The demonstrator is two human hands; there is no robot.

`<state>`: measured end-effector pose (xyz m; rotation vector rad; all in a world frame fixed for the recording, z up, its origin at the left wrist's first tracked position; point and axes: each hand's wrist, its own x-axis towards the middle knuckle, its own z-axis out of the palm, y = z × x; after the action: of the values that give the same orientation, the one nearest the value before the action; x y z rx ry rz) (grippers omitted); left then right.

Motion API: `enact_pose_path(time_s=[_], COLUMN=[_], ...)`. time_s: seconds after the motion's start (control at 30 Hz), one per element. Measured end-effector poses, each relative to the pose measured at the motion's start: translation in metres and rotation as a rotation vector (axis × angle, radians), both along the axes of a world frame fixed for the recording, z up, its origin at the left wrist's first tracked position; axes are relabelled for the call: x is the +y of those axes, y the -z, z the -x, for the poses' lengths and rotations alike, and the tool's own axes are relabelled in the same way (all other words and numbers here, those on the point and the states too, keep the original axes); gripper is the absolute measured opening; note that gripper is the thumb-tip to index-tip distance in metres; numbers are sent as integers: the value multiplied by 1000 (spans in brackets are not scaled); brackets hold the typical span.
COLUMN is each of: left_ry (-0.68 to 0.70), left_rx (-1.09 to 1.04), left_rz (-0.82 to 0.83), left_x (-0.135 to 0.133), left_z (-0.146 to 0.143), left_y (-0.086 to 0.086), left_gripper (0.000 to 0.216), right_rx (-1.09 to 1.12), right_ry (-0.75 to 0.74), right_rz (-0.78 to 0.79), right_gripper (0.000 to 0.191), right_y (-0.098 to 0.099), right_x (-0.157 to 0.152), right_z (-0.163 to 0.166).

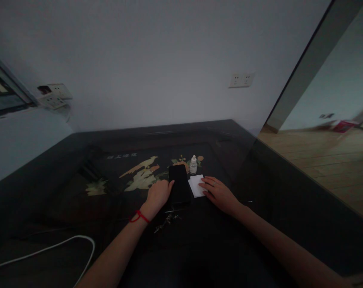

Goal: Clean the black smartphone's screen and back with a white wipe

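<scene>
A black phone (179, 184) lies flat on the dark table (259, 208). My left hand (158, 195), with a red string at the wrist, rests against the phone's left edge, fingers curled on it. My right hand (219, 193) lies flat with fingers stretched out, fingertips on a white folded cloth (196, 185) just right of the phone. A small white dropper bottle (193, 164) stands upright just beyond the cloth.
The table top carries a painted bird and flower design (141, 173). A white cable (58, 245) loops at the near left. A small metal chain or keys (166, 222) lies near my left wrist. Wall sockets (240, 79) sit behind; wooden floor (325, 160) at right.
</scene>
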<state>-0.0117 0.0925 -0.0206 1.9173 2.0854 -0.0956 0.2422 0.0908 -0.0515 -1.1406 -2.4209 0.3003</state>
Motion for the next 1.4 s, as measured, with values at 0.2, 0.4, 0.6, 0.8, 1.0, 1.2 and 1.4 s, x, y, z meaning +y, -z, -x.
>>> enact_pose_path(time_s=[0.2,0.4,0.6,0.8,1.0,1.2,1.4], left_ry=[-95,-250,-442,-452,-466,-488,-544], left_rx=[-227,-670,-1283,-1743,-1892,-1918,-1927], left_rz=[-50,-275,-683,-843,-743,-704,-702], left_x=[3,19,32,32,35,34,32], left_z=[6,39,67,76,71,65,64], left_y=[2,-4,4,18,22,21,17], left_gripper=[35,32,35,32,46,46,44], right_rx=[175,545,1024,1362,1449,1441,1469], right_ry=[24,239,491,526,559,594,647], right_rz=[21,63,134,116,136,152,129], right_gripper=[38,22,29,33,48,46,36], right_y=[-7,-10,-1,6,14,17,4], right_x=[-2,15,71,91,91,93,89], right_z=[-3,-14,-19,-18,-20,-18,-23])
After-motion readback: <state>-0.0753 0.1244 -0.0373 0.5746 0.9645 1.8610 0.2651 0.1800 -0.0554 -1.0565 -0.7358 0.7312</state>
